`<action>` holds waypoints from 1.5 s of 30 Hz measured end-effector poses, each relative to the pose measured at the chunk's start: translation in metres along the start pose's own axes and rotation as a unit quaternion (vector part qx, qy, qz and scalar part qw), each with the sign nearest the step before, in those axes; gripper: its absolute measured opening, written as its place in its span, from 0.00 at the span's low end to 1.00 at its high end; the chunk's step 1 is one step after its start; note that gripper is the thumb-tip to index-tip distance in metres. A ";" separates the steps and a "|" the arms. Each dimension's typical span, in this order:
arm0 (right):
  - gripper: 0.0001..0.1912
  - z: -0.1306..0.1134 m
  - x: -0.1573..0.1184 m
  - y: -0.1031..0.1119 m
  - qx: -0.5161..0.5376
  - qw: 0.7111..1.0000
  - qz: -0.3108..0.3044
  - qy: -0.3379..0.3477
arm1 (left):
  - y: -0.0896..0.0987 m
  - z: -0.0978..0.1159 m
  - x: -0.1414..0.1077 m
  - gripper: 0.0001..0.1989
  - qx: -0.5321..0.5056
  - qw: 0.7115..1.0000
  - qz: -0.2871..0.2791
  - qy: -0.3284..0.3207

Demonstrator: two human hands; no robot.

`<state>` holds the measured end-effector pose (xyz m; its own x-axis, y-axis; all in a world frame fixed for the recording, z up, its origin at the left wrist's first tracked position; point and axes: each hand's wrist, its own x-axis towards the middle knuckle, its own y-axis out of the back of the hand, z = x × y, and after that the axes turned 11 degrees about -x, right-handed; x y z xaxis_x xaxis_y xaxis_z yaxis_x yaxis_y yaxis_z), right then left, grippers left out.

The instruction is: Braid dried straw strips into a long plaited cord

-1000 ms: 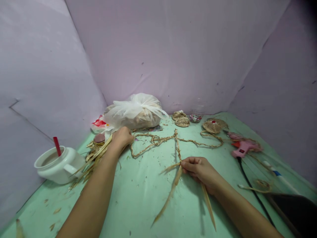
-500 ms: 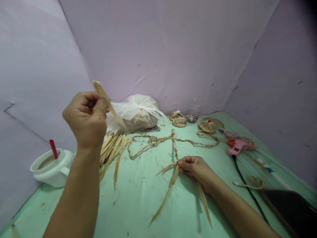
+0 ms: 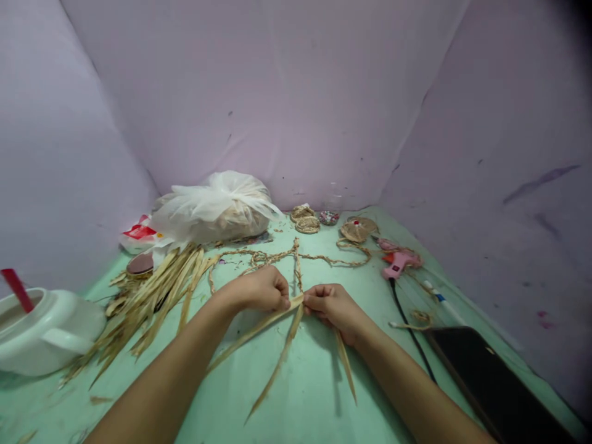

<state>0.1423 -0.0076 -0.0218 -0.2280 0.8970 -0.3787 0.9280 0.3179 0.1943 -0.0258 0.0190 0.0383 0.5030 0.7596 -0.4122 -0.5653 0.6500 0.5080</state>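
1. At the clock's centre, the left hand (image 3: 271, 290) has its fingertips closed on a pale, flat dried-leaf strip (image 3: 252, 332), which slants down toward 8 o'clock.
2. Just beside it, the right hand (image 3: 330, 307) pinches the lower end of a braided fiber cord (image 3: 297, 265) between thumb and fingers; the cord runs up to 12 o'clock.
3. Unbraided strands hang toward 7 (image 3: 276, 373) and 5 o'clock (image 3: 346, 365).
4. A heap of dried strips (image 3: 157, 296) lies at 9 o'clock, with a white pot (image 3: 62, 330) holding a red stick (image 3: 17, 290) farther out.
5. A white plastic bag (image 3: 217, 209) sits between 10 and 11, a pink glue gun (image 3: 400, 263) between 2 and 3, and a flat black device (image 3: 490, 385) near 4, all on the green tabletop (image 3: 305, 413).
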 end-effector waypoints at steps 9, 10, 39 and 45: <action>0.07 -0.005 -0.002 -0.001 0.020 1.000 0.012 -0.007 | -0.005 -0.012 0.011 0.11 -0.077 0.996 -0.025 0.029; 0.08 -0.005 -0.002 -0.001 0.017 1.000 0.012 -0.007 | -0.007 -0.012 0.012 0.11 -0.087 0.996 -0.024 0.024; 0.05 -0.002 -0.001 -0.002 0.061 0.998 0.024 -0.018 | -0.040 -0.002 0.026 0.09 -0.110 0.979 0.138 0.106; 0.06 -0.002 -0.001 -0.002 0.104 0.994 0.002 -0.022 | -0.047 0.002 0.027 0.04 -0.355 0.928 0.013 0.116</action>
<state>0.1400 -0.0088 -0.0195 -0.2142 0.8824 -0.4188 0.9711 0.2387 0.0062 0.0154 0.0089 0.0048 0.3751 0.7062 -0.6005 -0.9048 0.4198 -0.0715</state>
